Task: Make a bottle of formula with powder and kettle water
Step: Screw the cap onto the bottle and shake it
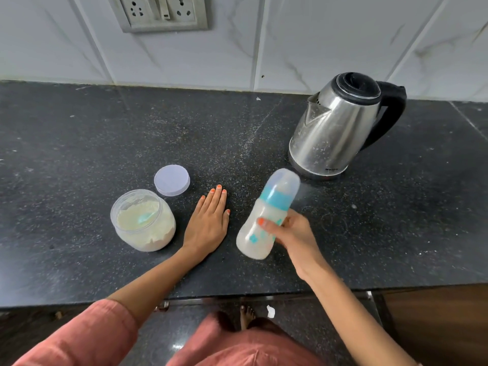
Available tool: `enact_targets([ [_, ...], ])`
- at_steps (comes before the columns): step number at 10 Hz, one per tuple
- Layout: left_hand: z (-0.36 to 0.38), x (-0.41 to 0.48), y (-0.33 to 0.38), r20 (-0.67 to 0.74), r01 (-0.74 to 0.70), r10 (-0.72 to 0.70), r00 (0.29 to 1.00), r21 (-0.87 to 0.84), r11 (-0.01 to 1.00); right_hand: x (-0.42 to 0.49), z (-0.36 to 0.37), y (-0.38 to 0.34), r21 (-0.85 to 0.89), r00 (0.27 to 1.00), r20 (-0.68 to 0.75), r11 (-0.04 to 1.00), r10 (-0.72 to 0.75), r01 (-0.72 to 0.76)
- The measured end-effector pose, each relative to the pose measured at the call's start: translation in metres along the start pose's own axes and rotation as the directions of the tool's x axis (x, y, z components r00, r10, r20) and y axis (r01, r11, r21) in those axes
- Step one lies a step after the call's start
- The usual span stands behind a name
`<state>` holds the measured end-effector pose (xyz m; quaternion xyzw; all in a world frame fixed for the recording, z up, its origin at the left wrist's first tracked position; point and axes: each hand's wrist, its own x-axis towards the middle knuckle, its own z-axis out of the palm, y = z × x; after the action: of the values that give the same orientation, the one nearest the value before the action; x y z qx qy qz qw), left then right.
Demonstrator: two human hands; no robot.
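Observation:
My right hand [293,235] grips a baby bottle [257,236] around its lower half and holds it tilted above the counter. The bottle has a teal collar and a clear cap, and it holds milky white liquid. My left hand [208,220] lies flat, palm down, on the black counter [79,143] between the bottle and an open clear jar of pale powder [144,221]. A teal scoop [144,218] is half buried in the powder. The jar's white lid [172,180] rests behind the jar. A steel kettle [340,125] with a black handle stands at the back right, lid closed.
A tiled wall with a socket plate [161,13] runs behind the counter. The counter's front edge [237,294] lies close to my body, with drawers and dark floor below. Specks of spilled powder dot the counter near the kettle.

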<state>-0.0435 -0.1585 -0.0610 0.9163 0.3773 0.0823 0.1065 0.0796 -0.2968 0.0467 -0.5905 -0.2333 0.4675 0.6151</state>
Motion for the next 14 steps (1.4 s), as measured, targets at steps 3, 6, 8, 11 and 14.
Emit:
enact_targets([
  [3, -0.001, -0.001, 0.001, 0.004, -0.002, 0.002, 1.0, 0.003, 1.0, 0.016, -0.008, -0.007, 0.387, 0.971, -0.24, 0.919, 0.02, 0.077],
  [6, -0.001, 0.0, 0.001, 0.003, 0.006, -0.006, 1.0, -0.002, 1.0, 0.008, -0.01, -0.01, 0.539, 0.981, -0.043, 0.831, 0.187, -0.135],
  [8, -0.001, 0.0, 0.001, 0.008, 0.004, -0.004, 1.0, -0.004, 1.0, 0.01, -0.018, -0.016, 0.604, 0.972, 0.102, 0.764, 0.211, -0.229],
  [11, -0.001, -0.001, 0.001, 0.011, 0.003, -0.003, 1.0, -0.006, 1.0, 0.011, -0.028, -0.022, 0.544, 0.949, 0.243, 0.782, 0.201, -0.305],
  [14, -0.001, -0.001, 0.002, 0.01, 0.005, -0.005, 1.0, -0.013, 1.0, 0.008, -0.03, -0.036, -0.12, 0.995, -0.006, 0.988, -0.098, 0.096],
])
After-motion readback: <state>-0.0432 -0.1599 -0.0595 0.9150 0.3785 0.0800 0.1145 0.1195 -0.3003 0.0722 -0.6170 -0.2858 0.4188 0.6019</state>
